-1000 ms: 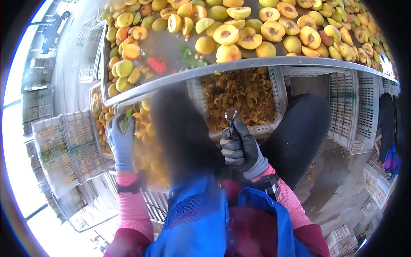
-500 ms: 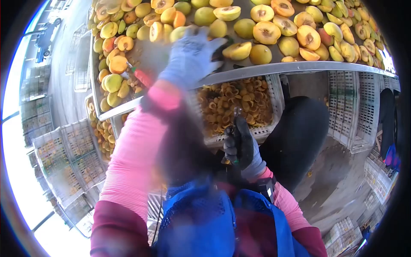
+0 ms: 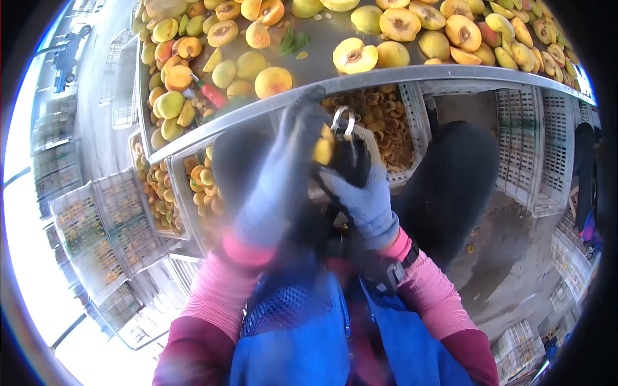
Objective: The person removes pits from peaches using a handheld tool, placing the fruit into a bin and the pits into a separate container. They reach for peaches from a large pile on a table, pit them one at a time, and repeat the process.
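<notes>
In the head view my left hand [image 3: 283, 154], gloved and smeared by motion, is in front of the table edge. Its fingers close around a yellow peach piece [image 3: 324, 148], partly hidden. Close beside it is my right hand [image 3: 364, 186], in a grey and black glove, gripping a pitting tool [image 3: 345, 121] with curved metal loops that point up. Peach halves [image 3: 355, 56] with brown centres lie on the metal table [image 3: 309, 72] beyond both hands. Below the table edge, a crate [image 3: 417, 128] holds many brown-orange scooped pieces [image 3: 386, 132].
A red-handled knife [image 3: 211, 95] lies among fruit on the table's left. Green leaves [image 3: 294, 42] lie at its middle. More fruit fills a crate [image 3: 205, 180] at lower left. Stacked white crates [image 3: 518, 145] stand to the right, others [image 3: 96, 225] to the left.
My left hand has come back from the tabletop fruit towards my body, now with a peach piece. My right hand has risen with the tool to meet it.
</notes>
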Motion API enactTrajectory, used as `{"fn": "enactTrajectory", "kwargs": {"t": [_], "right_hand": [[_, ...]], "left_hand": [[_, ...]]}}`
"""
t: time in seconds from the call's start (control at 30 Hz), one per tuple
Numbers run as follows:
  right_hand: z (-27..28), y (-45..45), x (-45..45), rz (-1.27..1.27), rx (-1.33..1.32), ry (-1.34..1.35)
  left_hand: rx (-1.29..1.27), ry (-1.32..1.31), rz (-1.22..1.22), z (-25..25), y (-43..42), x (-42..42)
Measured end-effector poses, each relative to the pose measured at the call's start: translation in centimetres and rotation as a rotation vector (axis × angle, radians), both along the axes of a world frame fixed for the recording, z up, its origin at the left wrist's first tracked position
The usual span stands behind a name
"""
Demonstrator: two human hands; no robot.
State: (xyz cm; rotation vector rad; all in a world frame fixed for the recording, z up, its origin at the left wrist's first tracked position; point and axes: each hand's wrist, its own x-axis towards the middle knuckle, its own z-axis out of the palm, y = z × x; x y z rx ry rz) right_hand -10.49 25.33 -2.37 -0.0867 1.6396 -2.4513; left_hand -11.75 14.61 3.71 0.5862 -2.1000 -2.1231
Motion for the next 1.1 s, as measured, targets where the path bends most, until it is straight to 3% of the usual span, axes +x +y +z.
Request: {"fn": "enactTrajectory", "kwargs": {"t": [0.03, 0.1, 0.17, 0.27, 0.37, 0.43, 0.53, 0.6, 0.67, 0.77, 0.87, 1.0, 1.03, 1.1], "right_hand": [[0.3, 0.1, 0.1, 0.019, 0.013, 0.012], [1.9, 1.0, 0.2, 0.148, -0.176, -0.272], [2.5, 1.8, 0.4, 0.227, -0.219, -0.577], [2.2, 1.4, 0.6, 0.314, -0.304, -0.651], [1.4, 0.8, 2.1, 0.227, 0.003, -0.254], [0.5, 0.2, 3.9, 0.102, 0.17, -0.025], [-0.1, -0.4, 5.8, -0.04, 0.671, 0.487], [1.4, 0.6, 6.0, 0.172, 0.496, 0.21], [1.6, 0.5, 6.1, 0.117, 0.591, 0.283], [2.3, 0.4, 6.2, 0.105, 0.519, 0.33], [1.9, 0.3, 6.8, 0.123, 0.415, 0.221], [-1.1, -0.1, 8.7, 0.094, 0.357, 0.131], [-1.4, 0.1, 8.7, 0.165, 0.27, 0.025], [-0.2, 1.4, 7.5, 0.404, -0.02, -0.357]], "left_hand": [[-0.116, 0.052, -0.042, -0.3, -0.1, 0.9], [-0.21, -0.035, -0.18, 0.3, -1.3, 2.4], [-0.005, -0.121, -0.209, -0.6, -3.2, 3.7], [-0.479, 0.278, -0.438, -2.2, -4.6, 5.3], [-0.725, 0.373, -0.283, -3.8, -4.6, 6.6], [-0.262, 0.038, 0.04, -2.5, -2.9, 6.2], [-0.635, 0.282, -0.017, -3.9, -2.9, 6.9], [-0.797, 0.382, -0.025, -3.9, -2.5, 7.1], [-0.553, 0.285, 0.038, -3.4, -1.7, 7.3], [-0.533, 0.316, 0.06, -3.0, -0.9, 7.1], [-0.33, 0.258, 0.111, -2.4, -0.3, 7.2], [-0.42, 0.16, -0.101, -2.5, -1.5, 7.5], [-0.32, 0.118, -0.077, -2.3, -1.3, 7.5], [-0.44, 0.14, -0.152, -2.3, -1.8, 7.2]]}}
